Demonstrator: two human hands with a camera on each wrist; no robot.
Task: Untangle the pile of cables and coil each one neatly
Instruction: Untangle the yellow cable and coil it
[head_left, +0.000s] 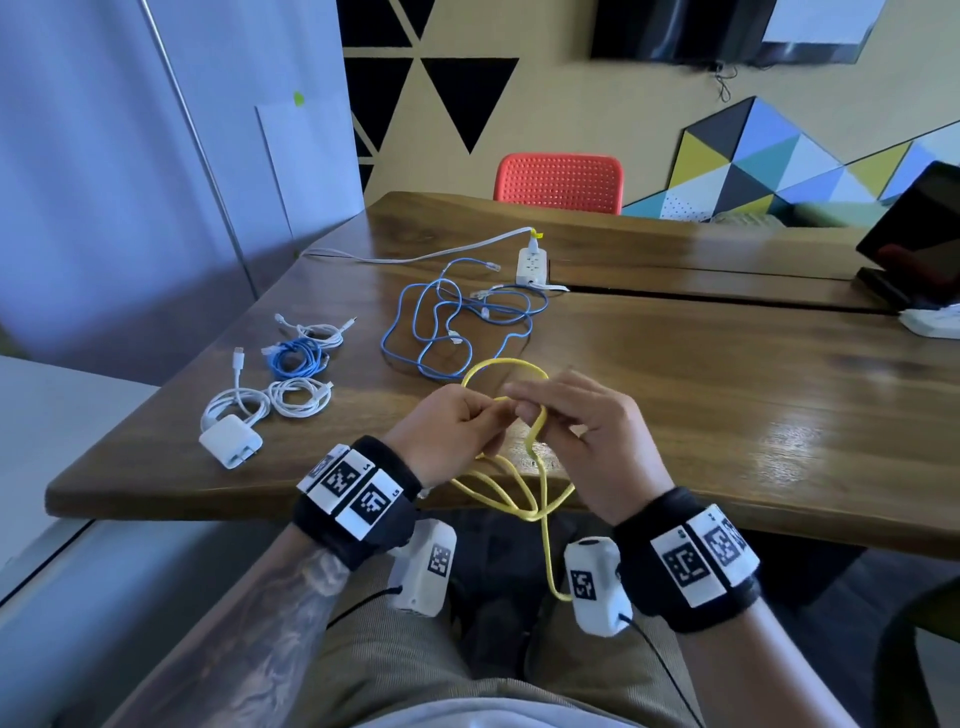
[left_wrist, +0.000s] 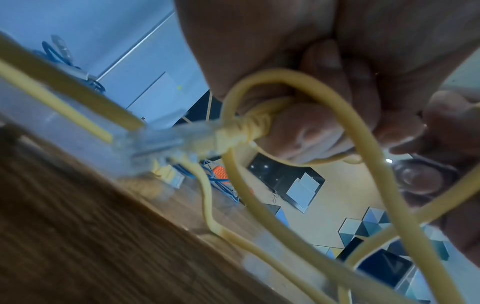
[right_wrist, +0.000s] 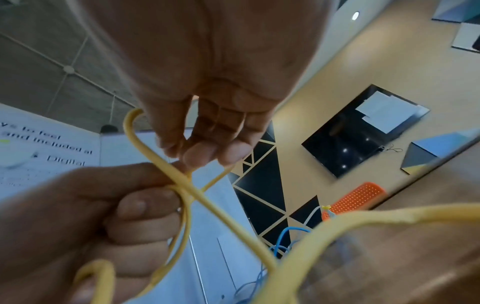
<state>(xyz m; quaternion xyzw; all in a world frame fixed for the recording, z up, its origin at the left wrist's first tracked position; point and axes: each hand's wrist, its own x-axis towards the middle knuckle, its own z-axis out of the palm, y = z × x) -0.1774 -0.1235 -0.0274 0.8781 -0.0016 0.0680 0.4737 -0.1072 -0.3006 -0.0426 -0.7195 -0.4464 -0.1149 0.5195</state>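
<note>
Holding a yellow cable (head_left: 519, 483) in both hands just above the near edge of the wooden table (head_left: 727, 415). Left hand (head_left: 447, 431) gripping gathered yellow loops, fingers (left_wrist: 306, 133) curled round them, with a clear plug (left_wrist: 166, 139) sticking out below the fist. Right hand (head_left: 587, 436) pinching a strand where two runs cross, fingers (right_wrist: 202, 152) pressed together on it. Hanging off the table edge: more yellow loops, one end trailing toward the lap. Lying farther back: a loose blue cable (head_left: 457, 322), uncoiled, beside a white power strip (head_left: 531, 265). Sitting at the left: a coiled blue cable (head_left: 293, 358), coiled white cables (head_left: 301, 397) and a white charger (head_left: 228, 441). Showing on a whiteboard (right_wrist: 39, 156) in the right wrist view: partial words reading "to feel", "and included at", "Digital".
</note>
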